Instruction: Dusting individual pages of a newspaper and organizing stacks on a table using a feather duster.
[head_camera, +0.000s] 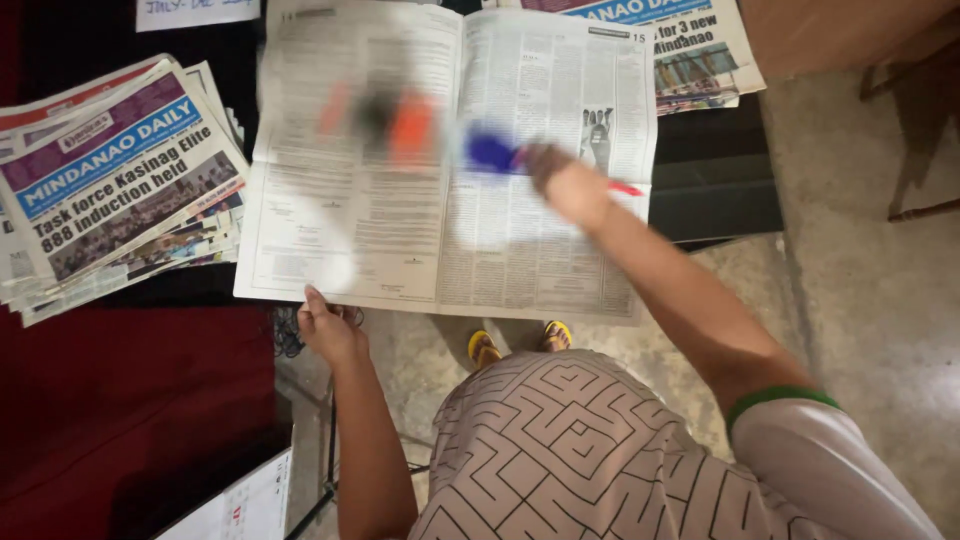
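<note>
Left hand: the left hand (330, 330) pinches the lower left edge of the open newspaper (450, 170), thumb on top of the page, its grip closed on the paper.
Right hand: the right hand (565, 185) is over the right-hand page, blurred by motion; its grip is closed around a pen-like thing with a blue end (492, 152) and a red tip showing past the fist.
Open newspaper: it lies spread flat on the dark desk (715, 185), its lower edge hanging past the desk's front, straight ahead of the person.
Blur on left page: orange and dark smears sit over the left-hand page; I cannot tell what they are.
Stack: a pile of folded newspapers (110, 190) lies left of the open one, fanned and tilted.
Far edge: another folded newspaper (690, 50) lies at the upper right, partly under the open one.
Floor: grey concrete floor (860, 290), with yellow sandals (520, 340) just below the paper.
</note>
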